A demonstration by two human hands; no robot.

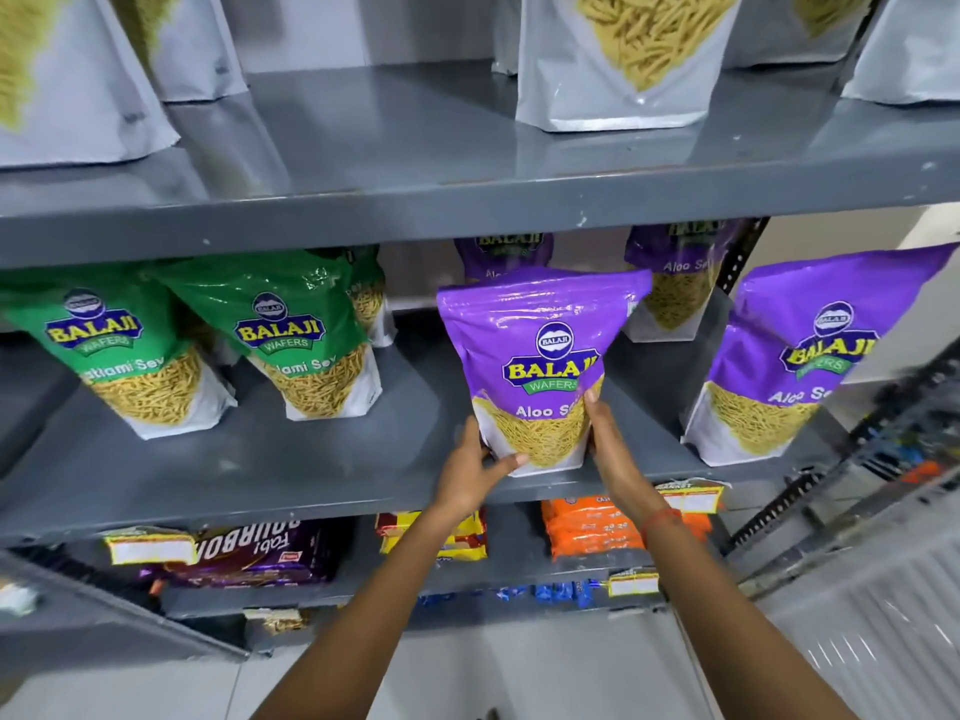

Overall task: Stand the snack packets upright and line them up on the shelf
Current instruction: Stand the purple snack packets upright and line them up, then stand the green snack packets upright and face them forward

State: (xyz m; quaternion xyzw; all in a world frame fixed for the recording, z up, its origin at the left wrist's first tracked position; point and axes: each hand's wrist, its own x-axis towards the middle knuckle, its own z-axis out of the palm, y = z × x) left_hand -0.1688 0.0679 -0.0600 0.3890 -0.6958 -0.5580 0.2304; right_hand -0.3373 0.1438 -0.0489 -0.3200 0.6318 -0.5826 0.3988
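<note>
A purple Aloo Sev packet [540,345] stands upright near the front edge of the grey middle shelf [260,470]. My left hand [475,467] grips its lower left corner and my right hand [610,444] presses its lower right side. Another purple packet [795,356] stands upright to the right. Two more purple packets [675,272] stand at the back. Two green Ratlami Sev packets [291,335] stand upright on the left, with a third partly hidden behind them.
The upper shelf [467,148] carries white packets [618,59] of yellow sticks. Below, a lower shelf holds biscuit packs [260,553] and orange packs [587,527]. Price labels [691,496] hang on the shelf edges. A metal rack [857,485] stands at the right.
</note>
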